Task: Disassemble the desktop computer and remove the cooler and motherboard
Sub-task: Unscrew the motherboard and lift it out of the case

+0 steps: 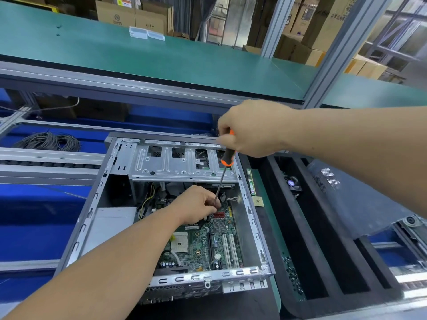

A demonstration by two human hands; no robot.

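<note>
Head view, right grip (251,129) clenching screwdriver (225,167), left grip (198,205) pinching its shaft over motherboard (208,241)

case (76,236): bare matt metal | motherboard (203,241): glossy green | screwdriver (227,158) handle: black-orange plastic

almost nothing can be read here: a cardboard box (115,16) behind the far edge of the green shelf (161,56) bears a round printed logo, its lettering too small to make out; a yellow warning label (122,1) stands on another box at the top edge of the view, its words blurred; dark print on the tall carton (332,17) at the upper right is illegible; the white markings on the motherboard (201,241) are too fine to read
</note>
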